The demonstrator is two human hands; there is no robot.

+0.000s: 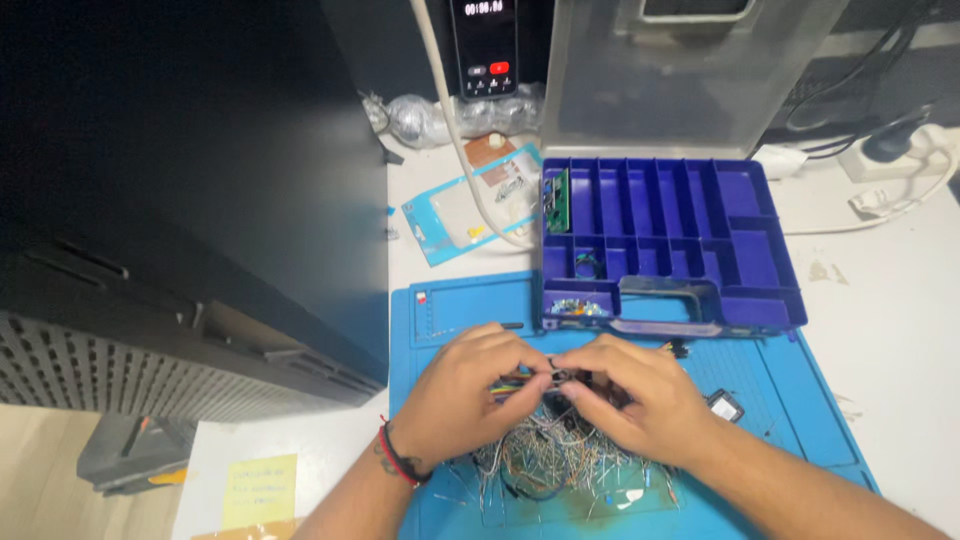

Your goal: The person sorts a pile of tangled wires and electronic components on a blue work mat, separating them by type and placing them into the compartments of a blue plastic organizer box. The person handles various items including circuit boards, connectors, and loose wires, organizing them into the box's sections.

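Here, line by line:

Left hand: the left hand (462,392) is curled narrow, fingertips pinched on a small dark part at the top of the wire heap; a red and black cord band sits on its wrist.

Right hand: the right hand (630,395) meets it from the other side, fingers closed on the same small part, so the piece is braced between both hands, seemingly to steady it.

Small part: the small dark part (556,373) is held just above the heap, between the two sets of fingertips; what kind of part it is cannot be told.

Wire heap: the tangle of thin wires and components (555,460) lies on the blue mat, right under the hands, within easy reach.

Mat: the blue work mat (790,410) covers the white worktop (900,300), apparently to keep loose bits together.

Organiser: the blue compartment box (665,240) stands open just beyond the hands, its clear lid (690,75) tipped up behind; most compartments look bare, a few hold small parts.

Other: a small dark module (725,405) rests on the mat beside the right hand; a phone (484,45) is propped up behind.
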